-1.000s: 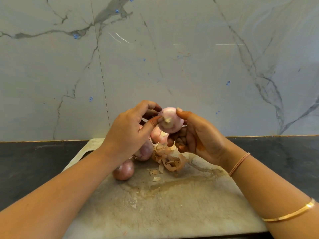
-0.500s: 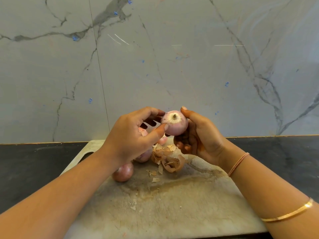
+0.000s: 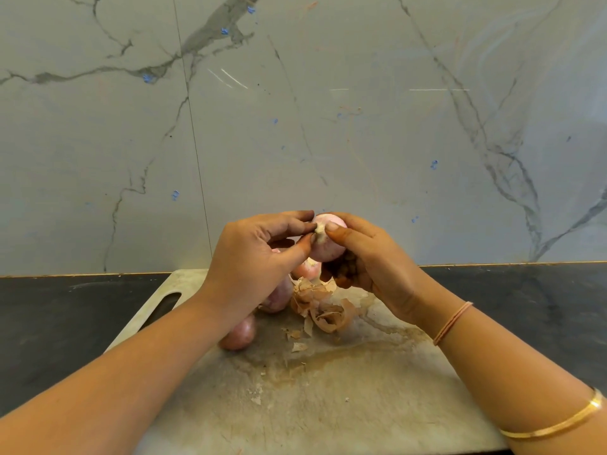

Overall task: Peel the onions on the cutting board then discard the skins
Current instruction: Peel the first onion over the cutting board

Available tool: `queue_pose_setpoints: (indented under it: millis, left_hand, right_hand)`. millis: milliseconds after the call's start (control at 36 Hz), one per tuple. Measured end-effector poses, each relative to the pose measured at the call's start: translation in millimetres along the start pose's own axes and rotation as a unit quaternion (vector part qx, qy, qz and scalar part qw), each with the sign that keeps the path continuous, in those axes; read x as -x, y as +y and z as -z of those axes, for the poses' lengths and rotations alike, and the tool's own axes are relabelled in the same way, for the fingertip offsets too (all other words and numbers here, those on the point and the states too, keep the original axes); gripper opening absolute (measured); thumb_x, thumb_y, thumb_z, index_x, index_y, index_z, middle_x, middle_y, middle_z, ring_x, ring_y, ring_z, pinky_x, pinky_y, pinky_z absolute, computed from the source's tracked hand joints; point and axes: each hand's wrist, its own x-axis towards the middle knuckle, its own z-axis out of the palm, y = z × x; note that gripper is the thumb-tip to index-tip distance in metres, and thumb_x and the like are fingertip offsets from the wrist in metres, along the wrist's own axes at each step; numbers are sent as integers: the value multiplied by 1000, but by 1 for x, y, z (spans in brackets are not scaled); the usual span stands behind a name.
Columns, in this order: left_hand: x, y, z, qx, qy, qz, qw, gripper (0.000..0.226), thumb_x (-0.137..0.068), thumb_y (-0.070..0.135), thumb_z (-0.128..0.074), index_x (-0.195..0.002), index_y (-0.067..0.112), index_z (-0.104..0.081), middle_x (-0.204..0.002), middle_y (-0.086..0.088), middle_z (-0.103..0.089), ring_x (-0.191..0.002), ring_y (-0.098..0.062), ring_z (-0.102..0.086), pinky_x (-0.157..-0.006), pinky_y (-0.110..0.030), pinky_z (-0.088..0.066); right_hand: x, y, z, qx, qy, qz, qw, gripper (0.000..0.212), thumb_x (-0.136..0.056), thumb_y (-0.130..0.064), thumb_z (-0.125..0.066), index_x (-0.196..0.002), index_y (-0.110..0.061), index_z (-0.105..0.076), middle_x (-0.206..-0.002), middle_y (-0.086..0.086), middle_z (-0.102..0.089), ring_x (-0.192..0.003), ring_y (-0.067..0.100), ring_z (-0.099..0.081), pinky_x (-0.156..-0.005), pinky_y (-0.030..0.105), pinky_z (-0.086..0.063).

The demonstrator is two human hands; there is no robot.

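Observation:
A pale pink peeled onion [image 3: 328, 247] is held up above the cutting board [image 3: 328, 399]. My right hand [image 3: 368, 267] cups it from below and the right, thumb on its pale tip. My left hand [image 3: 259, 261] pinches that tip with thumb and fingers. Below the hands three more onions lie on the board: one with reddish skin [image 3: 239, 333] under my left wrist, one [image 3: 279, 295] behind it, and a paler one [image 3: 308, 269] mostly hidden. A heap of dry brown skins [image 3: 320, 305] lies beside them, with loose flakes [image 3: 299, 347] in front.
The stained board sits on a dark countertop [image 3: 65, 316], its handle slot [image 3: 164, 305] at the far left corner. A marble wall [image 3: 328, 110] rises directly behind the board.
The onion has been turned in my right hand so its tip faces me. My left thumb and fingers have closed on the tip, and my right thumb has moved onto it.

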Motion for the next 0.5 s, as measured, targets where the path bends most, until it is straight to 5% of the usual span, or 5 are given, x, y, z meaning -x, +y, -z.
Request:
queue_pose_setpoints:
  millis: [333, 500]
  left_hand:
    - [-3, 0, -1, 11, 23, 14, 1000, 26, -81, 1, -69, -86, 27, -70, -95, 12, -71, -93, -5, -68, -82, -24, -56]
    - [-5, 2, 3, -17, 10, -1, 1000, 27, -83, 0, -66, -90, 26, -68, -92, 17, -68, -87, 1, -67, -76, -12, -52]
  right_hand:
    - [1, 1, -3, -51, -34, -16, 998, 27, -96, -20, -54, -123, -17, -54, -80, 9, -62, -66, 17, -55, -59, 24, -46]
    - [2, 1, -4, -85, -47, -36, 995, 24, -95, -23, -53, -115, -10, -55, -73, 7, -61, -60, 13, -55, -57, 23, -44]
